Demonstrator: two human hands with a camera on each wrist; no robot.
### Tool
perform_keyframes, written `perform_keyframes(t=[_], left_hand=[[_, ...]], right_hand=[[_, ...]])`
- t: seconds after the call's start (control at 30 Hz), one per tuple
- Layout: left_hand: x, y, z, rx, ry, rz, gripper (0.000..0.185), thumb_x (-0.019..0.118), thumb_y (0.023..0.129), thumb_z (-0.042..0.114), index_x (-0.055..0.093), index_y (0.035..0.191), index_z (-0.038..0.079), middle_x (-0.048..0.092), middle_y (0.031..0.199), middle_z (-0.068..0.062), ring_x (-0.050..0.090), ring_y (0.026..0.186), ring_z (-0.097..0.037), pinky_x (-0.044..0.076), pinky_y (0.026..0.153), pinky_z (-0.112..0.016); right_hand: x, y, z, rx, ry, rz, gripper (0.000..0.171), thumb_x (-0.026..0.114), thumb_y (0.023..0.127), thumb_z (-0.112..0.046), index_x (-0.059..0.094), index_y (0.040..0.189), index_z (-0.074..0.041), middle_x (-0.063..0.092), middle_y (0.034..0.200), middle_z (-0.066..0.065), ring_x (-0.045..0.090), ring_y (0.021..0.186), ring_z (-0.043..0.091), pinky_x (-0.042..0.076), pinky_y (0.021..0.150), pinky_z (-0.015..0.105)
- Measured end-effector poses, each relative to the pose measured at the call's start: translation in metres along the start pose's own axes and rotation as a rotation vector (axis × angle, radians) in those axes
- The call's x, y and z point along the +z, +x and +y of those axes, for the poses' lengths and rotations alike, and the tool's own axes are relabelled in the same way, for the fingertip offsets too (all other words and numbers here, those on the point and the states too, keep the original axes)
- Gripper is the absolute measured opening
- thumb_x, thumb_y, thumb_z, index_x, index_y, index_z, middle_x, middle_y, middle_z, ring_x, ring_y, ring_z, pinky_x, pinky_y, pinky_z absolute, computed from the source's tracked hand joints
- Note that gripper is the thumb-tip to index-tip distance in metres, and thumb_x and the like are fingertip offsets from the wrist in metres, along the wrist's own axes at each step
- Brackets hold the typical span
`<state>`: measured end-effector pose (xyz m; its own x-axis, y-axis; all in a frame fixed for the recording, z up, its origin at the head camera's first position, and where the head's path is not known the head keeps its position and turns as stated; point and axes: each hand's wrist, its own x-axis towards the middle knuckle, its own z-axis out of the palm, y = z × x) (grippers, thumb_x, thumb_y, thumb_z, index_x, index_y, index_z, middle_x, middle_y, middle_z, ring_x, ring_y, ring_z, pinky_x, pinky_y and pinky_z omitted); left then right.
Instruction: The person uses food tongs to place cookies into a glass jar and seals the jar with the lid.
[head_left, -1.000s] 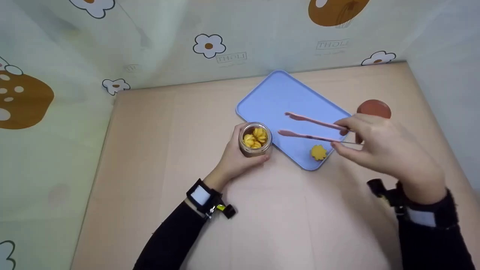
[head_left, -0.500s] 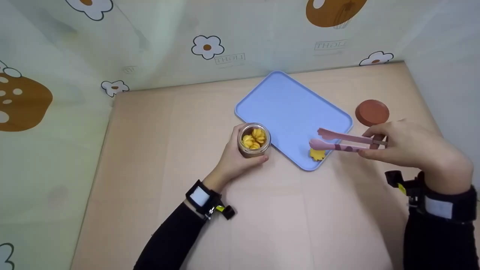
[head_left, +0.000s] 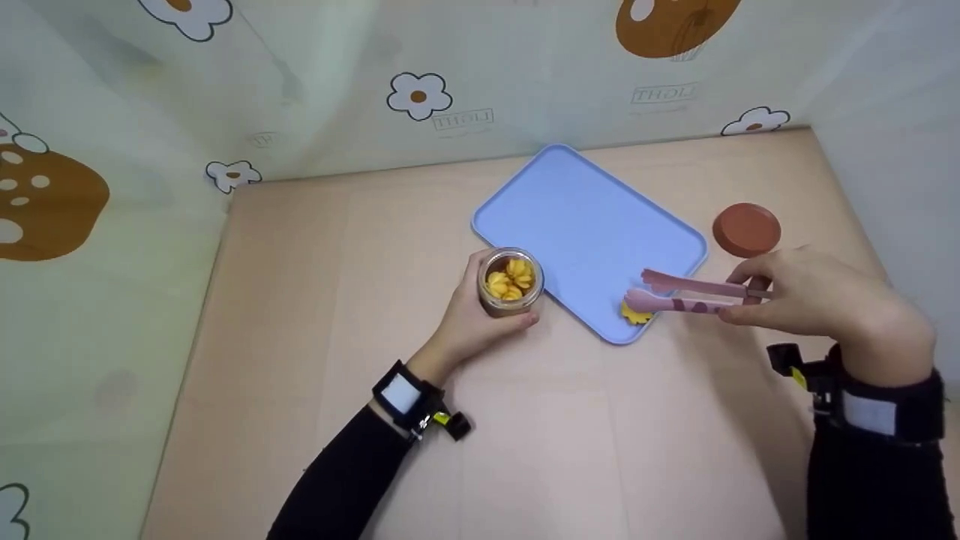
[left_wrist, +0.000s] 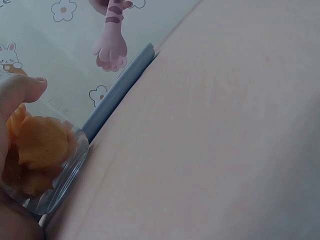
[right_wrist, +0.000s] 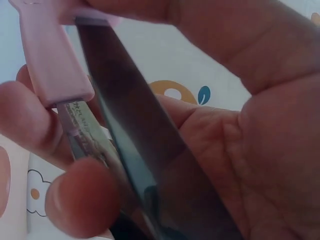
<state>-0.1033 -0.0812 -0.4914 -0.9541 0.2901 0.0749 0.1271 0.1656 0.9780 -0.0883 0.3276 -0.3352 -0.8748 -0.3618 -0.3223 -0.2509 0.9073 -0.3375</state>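
Observation:
My left hand [head_left: 480, 319] grips a clear glass jar [head_left: 491, 304] that stands at the left edge of the blue tray [head_left: 577, 202]. Inside the jar lie several yellow flower-shaped pieces [head_left: 519, 271]; the left wrist view shows them orange through the glass. My right hand [head_left: 817, 296] holds pink tongs [head_left: 694, 286] with paw-shaped tips and metal arms between thumb and fingers. The two tips stand apart over the tray's near right corner. Below them a single yellow flower-shaped piece [head_left: 637, 316] lies on the tray, partly hidden by the nearer tip.
A round red-brown lid [head_left: 747, 228] lies on the table [head_left: 360, 255] to the right of the tray, just beyond my right hand. Behind the table hangs a pale curtain [head_left: 315, 90] with flower and mushroom prints.
My right hand has carried the tongs right and towards me, from above the tray's middle to over the single yellow piece. The tips have drawn closer together. My left hand and the jar stay put.

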Motion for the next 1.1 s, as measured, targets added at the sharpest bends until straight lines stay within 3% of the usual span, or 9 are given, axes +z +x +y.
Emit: perform_keyframes(t=[0.43, 0.6, 0.77, 1.1], left_hand=[[0.000, 0.000, 0.001, -0.004, 0.005, 0.001, 0.096, 0.101, 0.077, 0.024, 0.043, 0.153, 0.020, 0.058, 0.148, 0.000, 0.056, 0.138, -0.018, 0.042, 0.121, -0.047], [0.000, 0.001, 0.001, -0.004, -0.006, -0.001, 0.097, 0.102, 0.076, 0.025, 0.043, 0.153, 0.018, 0.058, 0.148, 0.000, 0.056, 0.138, -0.019, 0.041, 0.122, -0.046], [0.000, 0.001, 0.001, -0.005, -0.003, -0.002, 0.098, 0.102, 0.076, 0.025, 0.043, 0.154, 0.018, 0.058, 0.149, -0.001, 0.056, 0.139, -0.019, 0.041, 0.122, -0.047], [0.000, 0.000, 0.000, -0.008, 0.001, 0.001, 0.096, 0.101, 0.077, 0.026, 0.043, 0.153, 0.019, 0.059, 0.148, 0.001, 0.056, 0.138, -0.017, 0.041, 0.122, -0.046]], right_hand=[[0.008, 0.007, -0.001, -0.013, 0.052, -0.097, 0.024, 0.086, 0.093, -0.032, 0.080, 0.100, -0.010, 0.061, 0.075, -0.007, 0.052, 0.070, 0.015, 0.043, 0.062, 0.034], [0.010, 0.010, -0.004, -0.063, 0.045, -0.099, 0.016, 0.083, 0.095, -0.029, 0.078, 0.091, -0.015, 0.058, 0.073, -0.009, 0.050, 0.068, 0.013, 0.041, 0.061, 0.031], [0.011, 0.013, -0.005, -0.093, 0.057, -0.100, 0.014, 0.081, 0.097, -0.024, 0.077, 0.089, -0.013, 0.053, 0.070, -0.009, 0.047, 0.065, 0.012, 0.039, 0.058, 0.030], [0.013, 0.017, 0.000, -0.066, 0.089, -0.090, 0.013, 0.079, 0.097, -0.019, 0.075, 0.090, -0.009, 0.048, 0.068, -0.007, 0.045, 0.064, 0.013, 0.035, 0.058, 0.029]])
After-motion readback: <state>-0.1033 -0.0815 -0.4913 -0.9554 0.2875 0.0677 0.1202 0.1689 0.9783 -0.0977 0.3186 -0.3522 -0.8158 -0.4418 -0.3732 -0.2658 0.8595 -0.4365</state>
